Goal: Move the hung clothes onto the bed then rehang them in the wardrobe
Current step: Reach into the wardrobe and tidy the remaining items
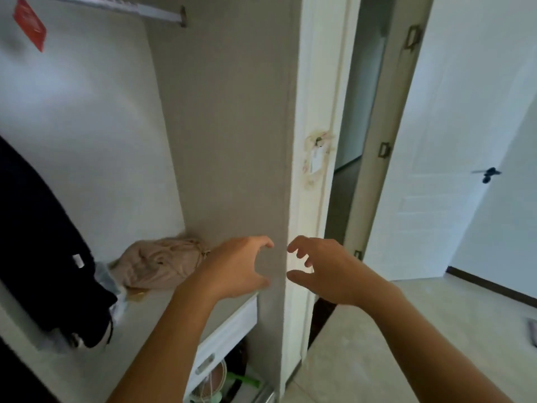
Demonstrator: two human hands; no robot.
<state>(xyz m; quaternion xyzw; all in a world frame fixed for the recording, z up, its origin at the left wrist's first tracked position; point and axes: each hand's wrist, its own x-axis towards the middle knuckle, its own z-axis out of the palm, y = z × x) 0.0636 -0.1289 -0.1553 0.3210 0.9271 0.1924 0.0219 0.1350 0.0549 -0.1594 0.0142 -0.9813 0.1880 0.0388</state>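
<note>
A dark navy garment [37, 242] hangs at the left edge of the open wardrobe, its hem reaching the inner shelf [87, 359]. The metal hanging rail [122, 8] runs across the top, with a red tag [29, 23] dangling from it. My left hand [238, 269] and my right hand [322, 269] are both raised in front of the wardrobe's grey side panel [232, 141]. Their fingers are loosely curved and they hold nothing. The bed is out of view.
A beige quilted bag [159, 263] lies on the shelf near a plastic wrapper. Below are a white drawer [223, 338] and a compartment holding a small fan and green item. To the right stand a white door frame [316, 141], an open doorway, a white door and pale floor.
</note>
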